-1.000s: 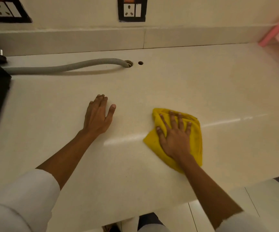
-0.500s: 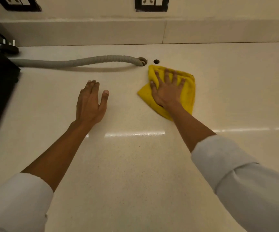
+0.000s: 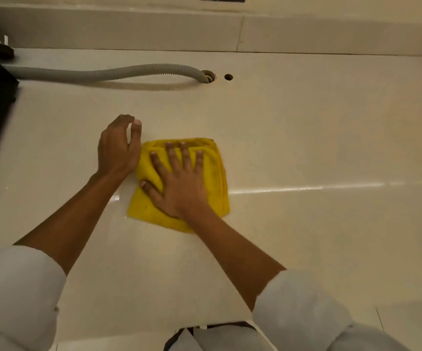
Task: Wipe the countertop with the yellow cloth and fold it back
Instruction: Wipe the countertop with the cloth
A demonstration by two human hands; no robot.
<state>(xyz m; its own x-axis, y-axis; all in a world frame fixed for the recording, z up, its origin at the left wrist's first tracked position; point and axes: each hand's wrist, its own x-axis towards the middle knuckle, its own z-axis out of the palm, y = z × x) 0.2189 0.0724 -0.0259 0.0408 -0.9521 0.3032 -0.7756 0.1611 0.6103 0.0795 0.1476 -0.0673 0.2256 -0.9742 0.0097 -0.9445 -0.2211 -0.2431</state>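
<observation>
Your right hand (image 3: 179, 183) lies flat, fingers spread, on the yellow cloth (image 3: 212, 173) mid-countertop (image 3: 318, 138); your left hand (image 3: 118, 148), loosely curled and empty, sits just beside its left edge, nearest for the fold

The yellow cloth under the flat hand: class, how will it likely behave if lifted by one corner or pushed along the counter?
The yellow cloth shows soft wrinkles, so it would likely droop and unfold when lifted. Pressed by the right hand, it probably slides easily on the glossy countertop.
</observation>
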